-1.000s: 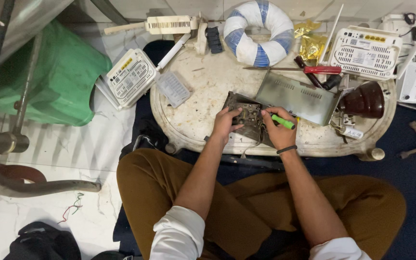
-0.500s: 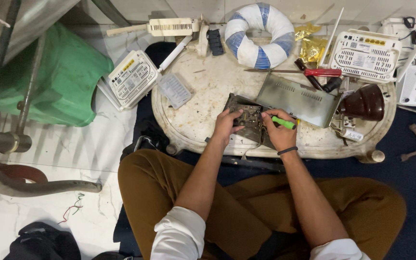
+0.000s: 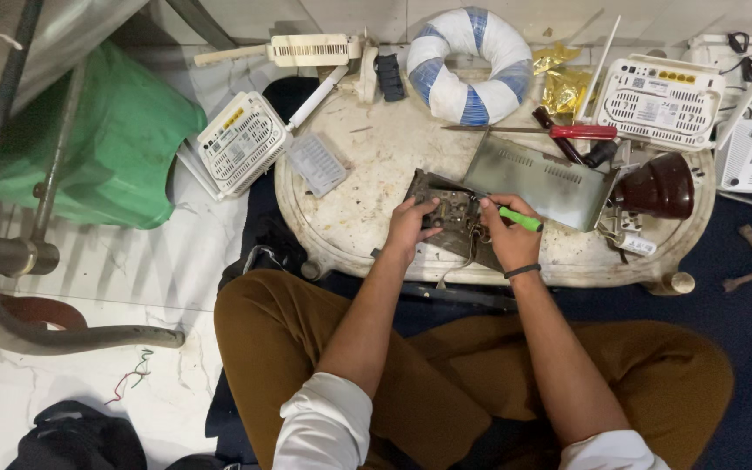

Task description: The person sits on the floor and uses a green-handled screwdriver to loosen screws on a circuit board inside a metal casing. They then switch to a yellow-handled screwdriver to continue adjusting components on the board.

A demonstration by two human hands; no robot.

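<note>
I sit cross-legged at a low oval white table (image 3: pixel 354 187). An opened circuit board unit (image 3: pixel 450 218) lies at its near edge. My left hand (image 3: pixel 411 228) grips the unit's left side and holds it steady. My right hand (image 3: pixel 506 235) is closed around a green-handled screwdriver (image 3: pixel 520 218), whose tip points into the board. A grey metal cover (image 3: pixel 541 181) with vent slots lies just behind the unit.
On the table are a blue-and-white wound ring (image 3: pixel 469 65), a red-handled screwdriver (image 3: pixel 580 132), a brown domed object (image 3: pixel 659 186) and gold foil bags (image 3: pixel 563 87). White routers (image 3: pixel 659 91) lie right, another router (image 3: pixel 241 144) left. A green bag (image 3: pixel 97 144) and metal pipes (image 3: pixel 10 257) stand left.
Both hands stay on the circuit board unit with only slight shifts. The screwdriver remains at the board.
</note>
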